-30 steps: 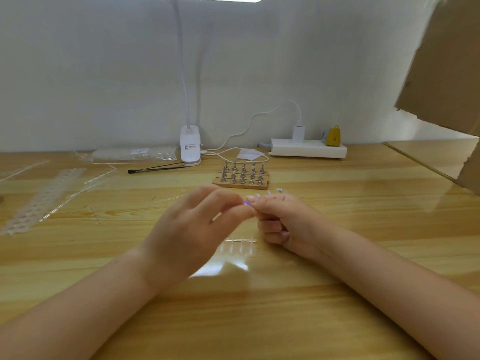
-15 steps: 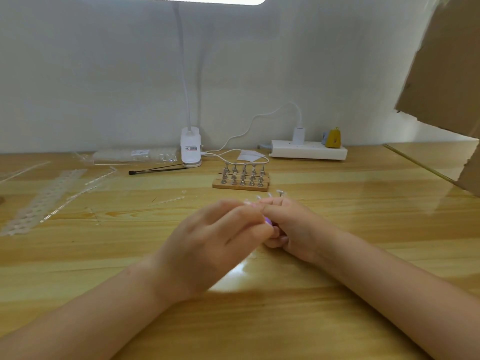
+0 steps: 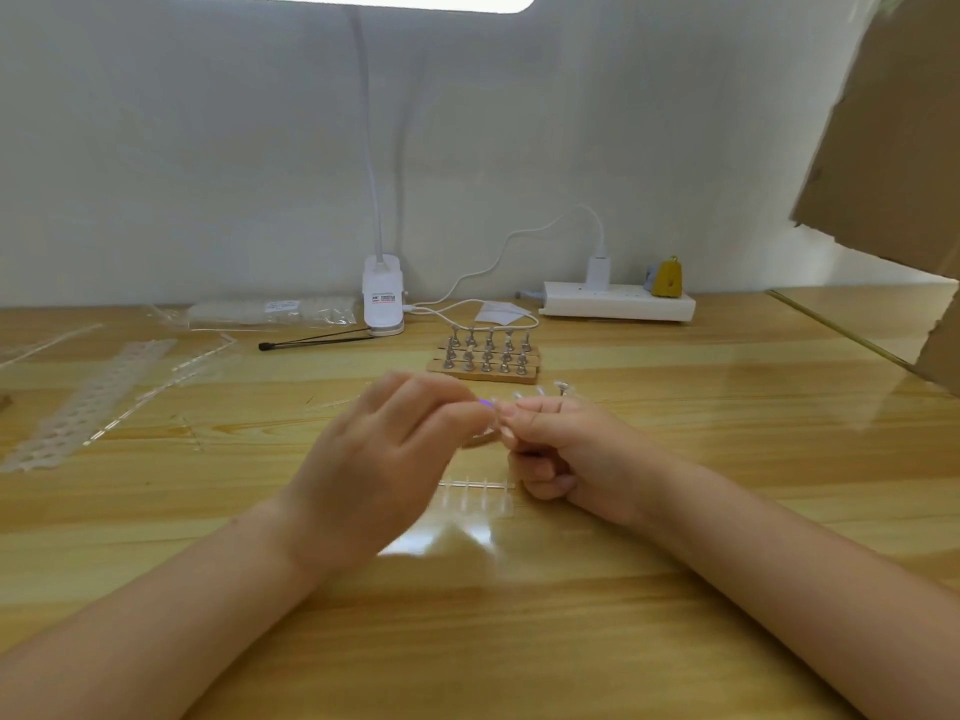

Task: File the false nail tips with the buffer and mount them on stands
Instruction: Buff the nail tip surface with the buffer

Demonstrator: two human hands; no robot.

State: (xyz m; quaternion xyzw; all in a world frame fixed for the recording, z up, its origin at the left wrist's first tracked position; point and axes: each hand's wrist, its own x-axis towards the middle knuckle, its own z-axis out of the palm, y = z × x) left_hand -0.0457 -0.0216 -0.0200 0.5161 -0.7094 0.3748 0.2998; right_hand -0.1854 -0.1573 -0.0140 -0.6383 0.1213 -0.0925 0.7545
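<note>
My left hand [image 3: 384, 459] grips a small buffer [image 3: 484, 403]; only its purple tip shows past my fingers. My right hand [image 3: 571, 449] pinches a clear false nail tip [image 3: 501, 426] between thumb and forefinger, right against the buffer. Both hands hover just above the wooden table [image 3: 675, 615], touching at the fingertips. A clear strip of nail tips [image 3: 475, 493] lies flat under them. Behind stands a wooden rack of metal stands [image 3: 485, 358]. A few stands with clear tips [image 3: 560, 388] show just beyond my right hand.
A white clip lamp [image 3: 383, 301] and a power strip [image 3: 618, 304] with a cable stand by the wall. A black thin tool [image 3: 317, 341], plastic bags [image 3: 270, 311] and empty tip strips [image 3: 88, 402] lie at the left. Cardboard [image 3: 893, 148] hangs at the right.
My left hand slid down and right over my right fingertips, then drew back up and left with the buffer. The strip on the table is uncovered again. My right hand barely moved.
</note>
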